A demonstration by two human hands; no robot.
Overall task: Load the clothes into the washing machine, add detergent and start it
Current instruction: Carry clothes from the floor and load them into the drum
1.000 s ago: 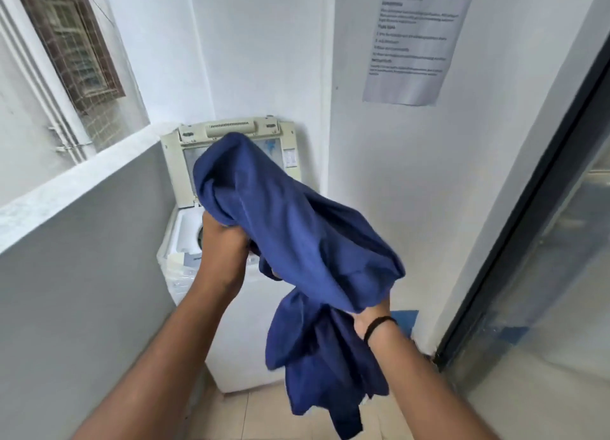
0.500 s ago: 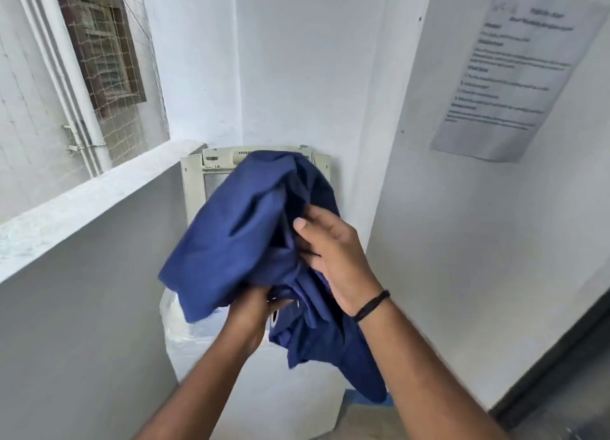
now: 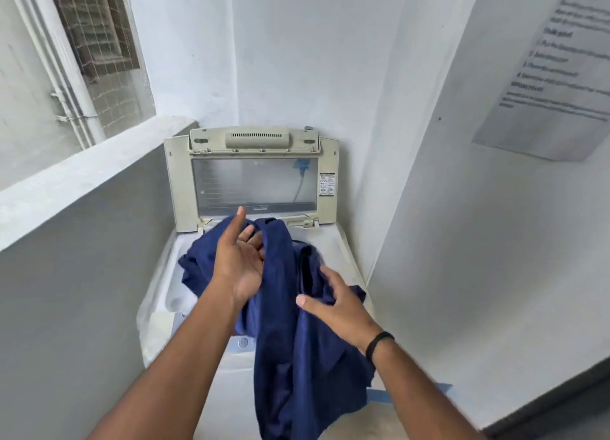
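A white top-loading washing machine (image 3: pixel 345 253) stands in the corner with its lid (image 3: pixel 254 182) raised upright against the back wall. A dark blue garment (image 3: pixel 297 357) lies bunched over the machine's open top, and its lower part hangs down the front. My left hand (image 3: pixel 236 264) is over the opening, thumb pointing up, with a fold of the garment caught round its curled fingers. My right hand (image 3: pixel 340 307), a black band on its wrist, grips the garment lower down near the front edge. The drum is hidden under the cloth.
A grey half-wall with a white ledge (image 3: pixel 82 175) runs close along the left. A white wall on the right carries a paper notice (image 3: pixel 554 76). A round button (image 3: pixel 243 342) shows on the machine's front panel. Blue tape (image 3: pixel 439 388) marks the floor.
The garment has come down from chest height onto the machine's open top, uncovering the lid. Both hands have lowered with it, and the view has tilted down.
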